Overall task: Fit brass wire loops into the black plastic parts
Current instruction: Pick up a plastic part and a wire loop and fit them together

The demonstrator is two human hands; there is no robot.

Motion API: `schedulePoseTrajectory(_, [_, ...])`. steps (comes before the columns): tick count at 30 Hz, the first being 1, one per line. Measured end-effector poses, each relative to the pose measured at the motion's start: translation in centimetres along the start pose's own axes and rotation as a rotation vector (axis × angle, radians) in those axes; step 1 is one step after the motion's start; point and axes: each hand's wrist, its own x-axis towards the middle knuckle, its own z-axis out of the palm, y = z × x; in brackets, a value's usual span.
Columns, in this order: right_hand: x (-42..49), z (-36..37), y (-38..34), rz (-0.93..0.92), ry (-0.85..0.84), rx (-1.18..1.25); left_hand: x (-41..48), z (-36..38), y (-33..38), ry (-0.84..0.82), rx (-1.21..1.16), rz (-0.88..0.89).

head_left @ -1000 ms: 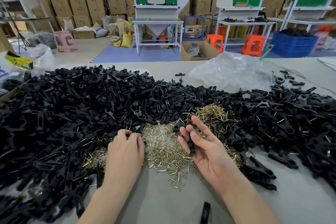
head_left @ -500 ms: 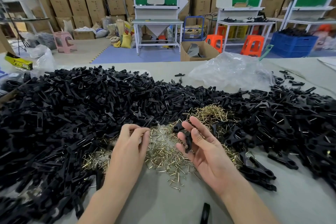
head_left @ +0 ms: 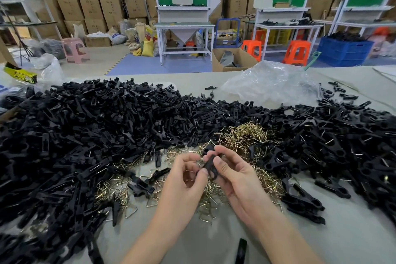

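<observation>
Right hand (head_left: 238,182) fingers pinch a black plastic part (head_left: 209,164); left hand (head_left: 184,180) fingers pinch its lower end

One head-worn wide-angle view — close above the table's (head_left: 353,242) near edge — faces forward and down across it toward the far edge and shelving (head_left: 182,7) beyond.

I see a grey table (head_left: 353,240) covered from left to right by a broad heap of black plastic parts (head_left: 90,135), with brass wire loops (head_left: 246,135) strewn in the heap's middle gap. A crumpled clear plastic bag (head_left: 272,83) lies behind the heap, a yellow-and-black packet (head_left: 19,73) lies far left, and a lone black piece (head_left: 241,251) lies at the near edge.
</observation>
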Motion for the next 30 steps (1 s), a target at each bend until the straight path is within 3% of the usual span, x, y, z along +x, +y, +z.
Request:
schedulePoseTrajectory(12, [-0.17, 0.28, -0.08, 0.011, 0.017, -0.05, 0.27, 0.11, -0.44, 0.033, -0.095, -0.06])
schedulePoseTrajectory(25, [-0.03, -0.05, -0.1, -0.007, -0.005, -0.026, 0.12, 0.18, -0.39, 0.087, -0.188, -0.008])
schedulePoseTrajectory(30, [-0.04, -0.05, 0.06, -0.013, 0.019, -0.068, -0.07, 0.42, -0.53, 0.043, -0.091, 0.024])
